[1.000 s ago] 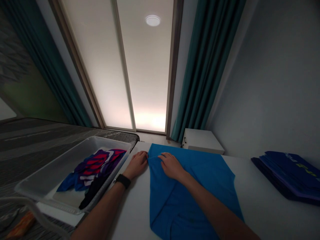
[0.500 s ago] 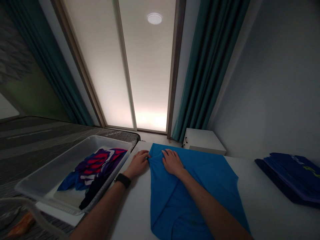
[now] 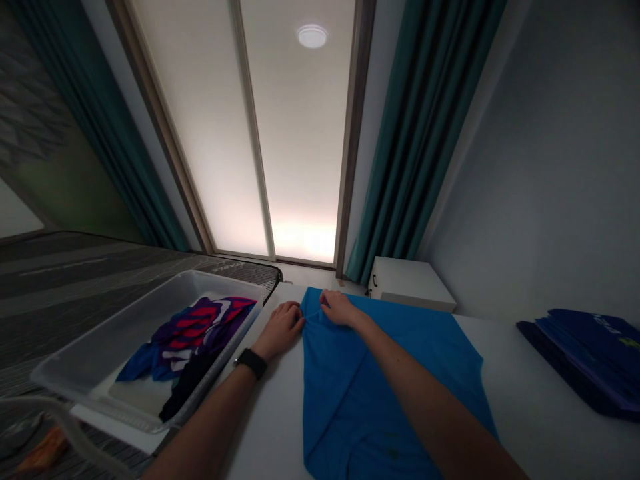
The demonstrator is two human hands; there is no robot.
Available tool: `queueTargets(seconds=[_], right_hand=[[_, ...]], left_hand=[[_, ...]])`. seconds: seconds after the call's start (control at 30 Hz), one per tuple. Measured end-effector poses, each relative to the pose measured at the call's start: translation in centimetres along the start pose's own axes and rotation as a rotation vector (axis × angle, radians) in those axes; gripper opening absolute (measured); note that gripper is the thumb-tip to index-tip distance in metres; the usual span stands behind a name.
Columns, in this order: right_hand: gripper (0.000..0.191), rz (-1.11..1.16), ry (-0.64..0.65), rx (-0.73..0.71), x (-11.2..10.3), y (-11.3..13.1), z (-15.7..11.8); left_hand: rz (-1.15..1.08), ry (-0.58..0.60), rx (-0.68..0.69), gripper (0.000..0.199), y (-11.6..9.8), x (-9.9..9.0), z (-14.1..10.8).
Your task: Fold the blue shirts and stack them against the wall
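Note:
A bright blue T-shirt [image 3: 420, 340] lies spread on a white table [image 3: 260, 393], one side folded inward and the neckline toward me. At its far left edge, my left hand [image 3: 281, 328] closes thumb and fingers on the fabric; a dark watch is on that wrist. My right hand [image 3: 338, 309] pinches the cloth a little further right, close to the shirt's far edge. Small creases run between the two hands. My right forearm crosses over the shirt and covers part of it.
Left of the table stands a translucent plastic bin [image 3: 85, 353] with crumpled clothes [image 3: 200, 330] inside. A stack of folded dark blue clothes [image 3: 590, 357] lies on the right. Beyond the table are a white cabinet [image 3: 413, 280], teal curtains [image 3: 425, 133] and frosted sliding doors [image 3: 300, 147].
My right hand went from lying flat on the shirt to pinching it, moving slightly toward the far edge. My left hand stays at the shirt's left edge. The view shifted slightly.

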State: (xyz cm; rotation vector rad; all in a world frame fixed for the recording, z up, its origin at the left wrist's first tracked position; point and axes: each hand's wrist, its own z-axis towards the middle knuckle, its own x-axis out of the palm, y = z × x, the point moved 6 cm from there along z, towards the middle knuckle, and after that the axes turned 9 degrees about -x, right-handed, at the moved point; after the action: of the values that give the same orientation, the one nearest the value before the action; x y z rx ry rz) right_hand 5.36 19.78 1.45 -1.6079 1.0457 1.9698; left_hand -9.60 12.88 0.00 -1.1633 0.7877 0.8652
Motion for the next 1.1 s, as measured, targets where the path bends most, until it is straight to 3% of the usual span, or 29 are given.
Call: queueTargets(seconds=[0.27, 0.47, 0.63, 1.1], right_hand=[[0.017, -0.031, 0.027, -0.016, 0.0, -0.1, -0.6], [0.024, -0.031, 0.042, -0.066, -0.1, 0.2, -0.7], [0.013, -0.022, 0.025, -0.066, -0.4, 0.3, -0.5], [0.033, -0.118, -0.085, 0.023, 0.6, 0.8, -1.3]], left_hand=[[-0.033, -0.002, 0.026, 0.018, -0.1, -0.1, 0.1], [-0.026, -0.015, 0.029, 0.014, -0.3, -0.3, 0.0], [-0.024, -0.018, 0.014, 0.013, -0.3, -0.2, 0.0], [-0.01, -0.03, -0.013, 0.013, -0.7, -0.5, -0.1]])
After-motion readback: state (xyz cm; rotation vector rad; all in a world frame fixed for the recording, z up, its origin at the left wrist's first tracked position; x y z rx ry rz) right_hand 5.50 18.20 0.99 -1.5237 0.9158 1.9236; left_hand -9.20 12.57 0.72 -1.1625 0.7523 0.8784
